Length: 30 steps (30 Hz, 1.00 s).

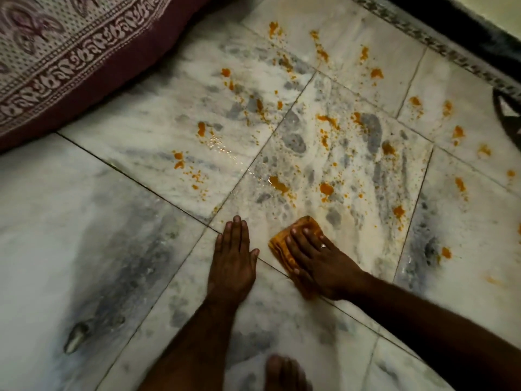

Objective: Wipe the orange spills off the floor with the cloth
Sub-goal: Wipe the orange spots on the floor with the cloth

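Note:
Orange spills lie scattered in blobs and specks over the white and grey marble floor, from the centre out to the far right. A folded orange cloth lies flat on the tiles near the middle. My right hand presses down on the cloth with straight fingers and covers most of it. My left hand rests flat on the bare floor just left of the cloth, fingers straight and together.
A maroon patterned bedspread hangs over the floor at the upper left. A dark patterned border runs along the upper right. A dark object sits at the right edge. My bare foot shows at the bottom.

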Each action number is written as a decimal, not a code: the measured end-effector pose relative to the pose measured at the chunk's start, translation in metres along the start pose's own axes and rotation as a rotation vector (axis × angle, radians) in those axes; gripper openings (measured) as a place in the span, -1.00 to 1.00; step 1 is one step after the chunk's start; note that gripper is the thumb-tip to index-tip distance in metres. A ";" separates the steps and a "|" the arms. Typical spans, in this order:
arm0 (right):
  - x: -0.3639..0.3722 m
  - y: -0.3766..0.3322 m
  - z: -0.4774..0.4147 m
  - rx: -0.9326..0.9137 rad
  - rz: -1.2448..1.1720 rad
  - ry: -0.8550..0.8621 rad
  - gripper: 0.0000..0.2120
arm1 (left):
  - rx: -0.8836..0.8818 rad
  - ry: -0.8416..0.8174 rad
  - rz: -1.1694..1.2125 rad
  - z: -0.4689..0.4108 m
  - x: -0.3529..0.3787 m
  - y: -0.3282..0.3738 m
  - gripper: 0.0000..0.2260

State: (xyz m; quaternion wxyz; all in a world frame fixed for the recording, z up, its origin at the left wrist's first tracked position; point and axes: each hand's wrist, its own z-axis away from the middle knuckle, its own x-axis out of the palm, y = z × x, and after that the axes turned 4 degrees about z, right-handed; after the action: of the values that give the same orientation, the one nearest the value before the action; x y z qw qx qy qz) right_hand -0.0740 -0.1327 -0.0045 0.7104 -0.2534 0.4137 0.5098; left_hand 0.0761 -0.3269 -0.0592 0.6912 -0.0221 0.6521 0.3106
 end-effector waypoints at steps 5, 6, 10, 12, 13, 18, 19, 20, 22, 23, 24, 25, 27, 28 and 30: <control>0.009 -0.015 -0.006 -0.119 0.054 0.160 -0.40 | 0.008 0.015 0.004 0.000 -0.001 -0.027 -0.40; 0.008 -0.024 -0.012 -0.171 0.063 0.194 -0.41 | 0.001 0.028 0.010 0.002 -0.001 -0.029 -0.41; -0.001 -0.063 -0.060 -0.305 0.038 0.274 -0.43 | -0.108 0.119 -0.009 0.001 -0.011 -0.046 -0.46; -0.016 -0.066 -0.088 -0.312 0.024 0.302 -0.43 | -0.182 0.147 -0.040 -0.003 -0.019 -0.063 -0.46; -0.023 -0.061 -0.099 -0.292 0.021 0.305 -0.42 | -0.197 0.150 -0.052 -0.005 -0.022 -0.069 -0.45; -0.033 0.001 -0.116 0.086 -0.077 0.288 -0.36 | -0.162 0.104 -0.044 -0.027 -0.023 -0.081 -0.41; -0.025 0.007 -0.108 0.153 -0.101 0.308 -0.37 | -0.162 0.104 -0.054 -0.032 -0.023 -0.082 -0.40; -0.015 0.009 -0.097 0.205 -0.117 0.327 -0.37 | -0.165 0.106 -0.060 -0.036 -0.022 -0.083 -0.39; 0.004 -0.005 -0.070 0.268 -0.138 0.358 -0.36 | -0.183 0.128 -0.061 -0.042 -0.023 -0.086 -0.40; 0.013 -0.018 -0.058 0.264 -0.141 0.373 -0.36 | -0.193 0.142 -0.057 -0.044 -0.024 -0.085 -0.40; 0.018 -0.034 -0.048 0.220 -0.139 0.383 -0.36 | -0.206 0.155 -0.048 -0.046 -0.024 -0.085 -0.41; 0.020 -0.048 -0.044 0.132 -0.125 0.394 -0.37 | -0.222 0.161 -0.037 -0.047 -0.025 -0.085 -0.41; 0.015 -0.070 -0.049 -0.085 -0.084 0.422 -0.41 | -0.234 0.162 -0.031 -0.048 -0.025 -0.084 -0.41; 0.009 -0.075 -0.060 -0.181 -0.074 0.445 -0.42 | -0.234 0.161 -0.039 -0.047 -0.024 -0.084 -0.41; -0.008 -0.072 -0.095 -0.293 -0.058 0.480 -0.43 | -0.248 0.169 -0.066 -0.049 -0.024 -0.084 -0.43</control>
State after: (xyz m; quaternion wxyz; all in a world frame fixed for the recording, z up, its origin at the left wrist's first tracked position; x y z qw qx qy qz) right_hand -0.0392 -0.2361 -0.0527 0.5620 -0.4789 0.4846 0.4690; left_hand 0.0722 -0.4255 -0.0763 0.6355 -0.1548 0.6636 0.3631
